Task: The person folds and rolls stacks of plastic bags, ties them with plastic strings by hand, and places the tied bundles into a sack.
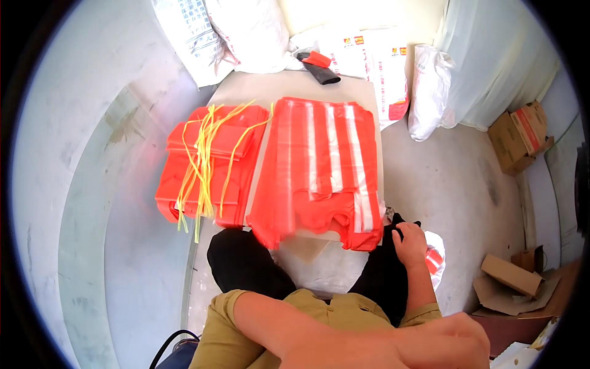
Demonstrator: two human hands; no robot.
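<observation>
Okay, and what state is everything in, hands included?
Left red stack: folded, flattened
Yellow strings: loose, draped over that stack
Striped red stack: spread flat, near edge overhanging
Dark roll: lying down
Upper cardboard box: flap out
Lower cardboard: flaps spread open
White sacks: bulging
Right hand: resting by the right knee
Left hand: blurred, shape unclear

The striped red bags point(332, 154) lie flat on the worktop point(249, 88), beside folded red bags point(169, 182) under yellow strands point(204, 147).

Prob. a small pkg. workshop: red plastic bags point(332, 147), sacks point(252, 34), cardboard boxes point(509, 142)
</observation>
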